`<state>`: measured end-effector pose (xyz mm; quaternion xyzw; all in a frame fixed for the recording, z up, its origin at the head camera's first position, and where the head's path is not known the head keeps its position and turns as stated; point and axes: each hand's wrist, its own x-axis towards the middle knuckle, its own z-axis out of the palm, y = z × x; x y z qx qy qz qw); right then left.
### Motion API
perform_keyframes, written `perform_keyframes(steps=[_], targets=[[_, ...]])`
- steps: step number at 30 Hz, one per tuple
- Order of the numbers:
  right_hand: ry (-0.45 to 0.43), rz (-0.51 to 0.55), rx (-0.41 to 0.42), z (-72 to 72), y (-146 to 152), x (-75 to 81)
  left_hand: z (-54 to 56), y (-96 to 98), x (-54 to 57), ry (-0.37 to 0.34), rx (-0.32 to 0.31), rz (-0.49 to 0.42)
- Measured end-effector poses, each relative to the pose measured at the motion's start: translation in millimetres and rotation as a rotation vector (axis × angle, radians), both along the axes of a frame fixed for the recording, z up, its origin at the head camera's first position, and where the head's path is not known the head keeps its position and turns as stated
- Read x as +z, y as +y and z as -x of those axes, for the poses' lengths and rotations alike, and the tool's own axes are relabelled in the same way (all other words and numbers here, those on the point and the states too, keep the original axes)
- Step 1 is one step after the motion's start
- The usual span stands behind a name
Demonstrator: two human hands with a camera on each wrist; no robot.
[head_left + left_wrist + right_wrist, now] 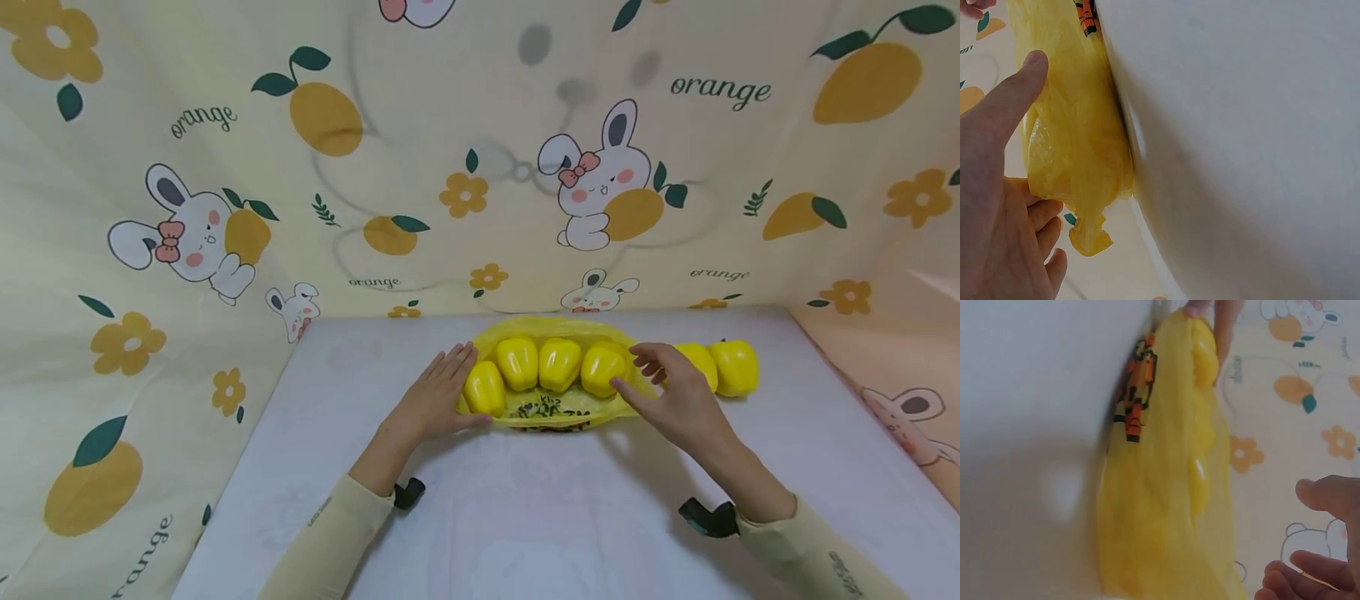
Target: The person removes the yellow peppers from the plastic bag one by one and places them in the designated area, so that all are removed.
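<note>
A yellow plastic bag (551, 325) lies on the table with its mouth spread open. Several glossy yellow bell peppers (559, 365) sit in a row inside it. At the bag's left end, my left hand (429, 404) rests with straight fingers against its side; the thumb touches the bag's outside in the left wrist view. My right hand (678, 400) hovers by the right end, fingers loosely bent and holding nothing. In the right wrist view a gap shows between that hand and the bag. Two more yellow bell peppers (737, 368) stand beyond it, one partly hidden.
The white table (525, 517) ends at the back against a cream cloth (465, 108) printed with rabbits and oranges. More of this cloth hangs at the left and right sides. Dark cameras (708, 518) are worn on both wrists.
</note>
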<state>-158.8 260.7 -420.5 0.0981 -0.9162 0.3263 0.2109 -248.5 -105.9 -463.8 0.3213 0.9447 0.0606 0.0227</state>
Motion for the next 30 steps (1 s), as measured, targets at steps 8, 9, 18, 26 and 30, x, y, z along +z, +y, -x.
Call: perform_keyframes(steps=[8,9,18,26,30], targets=[[-0.009,-0.027,0.034,14.2,2.4,-13.1,1.1,0.9,-1.6,-0.006,0.012,0.017],[-0.012,-0.028,0.037,16.5,3.7,-14.4,1.2,0.9,-1.5,-0.007,0.013,0.02],[-0.12,-0.035,0.046,30.0,14.8,-21.6,1.5,2.1,-1.5,-0.003,0.017,0.025],[-0.147,-0.088,0.045,38.6,19.1,-25.3,1.4,2.9,-1.0,-0.015,0.02,0.033],[-0.163,-0.12,0.049,43.4,19.9,-27.3,2.1,2.8,-1.1,-0.009,0.019,0.031]])
